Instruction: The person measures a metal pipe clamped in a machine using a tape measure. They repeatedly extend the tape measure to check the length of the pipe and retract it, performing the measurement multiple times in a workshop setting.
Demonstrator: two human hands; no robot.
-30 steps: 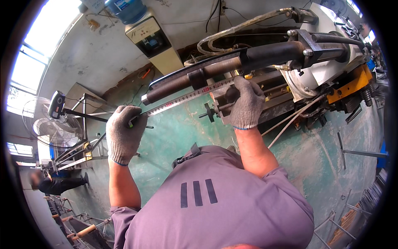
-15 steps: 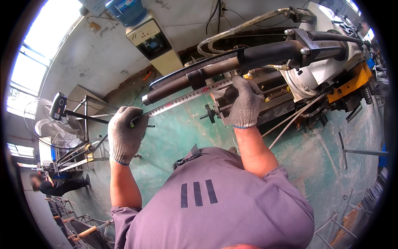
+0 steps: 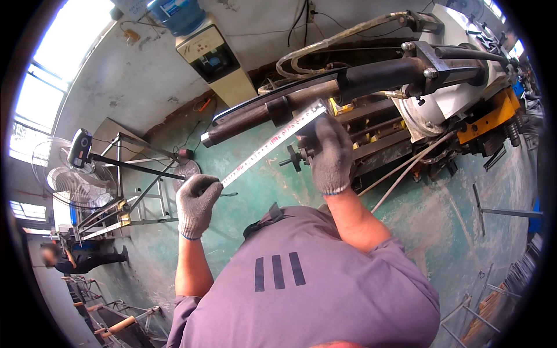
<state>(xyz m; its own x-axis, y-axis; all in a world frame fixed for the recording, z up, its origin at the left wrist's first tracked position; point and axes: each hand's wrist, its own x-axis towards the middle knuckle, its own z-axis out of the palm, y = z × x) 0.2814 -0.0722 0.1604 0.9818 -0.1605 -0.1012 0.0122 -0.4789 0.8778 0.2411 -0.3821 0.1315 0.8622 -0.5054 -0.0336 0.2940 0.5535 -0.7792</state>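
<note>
A white measuring tape (image 3: 270,145) stretches along a dark, partly threaded steel shaft (image 3: 325,95) of a large machine. My left hand (image 3: 197,203), in a grey knit glove, is closed on the tape's case at the lower left end. My right hand (image 3: 331,153), also gloved, pins the tape's far end near the shaft, just above a small black handwheel (image 3: 293,158). My grey shirt (image 3: 301,284) fills the lower middle of the view.
A water dispenser (image 3: 212,55) stands by the back wall. A metal frame stand (image 3: 125,197) and a fan (image 3: 72,182) are at the left, where another person (image 3: 72,261) crouches. The machine body with orange parts (image 3: 481,119) and hoses is at the right, on a green floor (image 3: 493,191).
The tape has lifted closer to the shaft. My right hand has shifted slightly up along the machine; my left hand stays about where it was.
</note>
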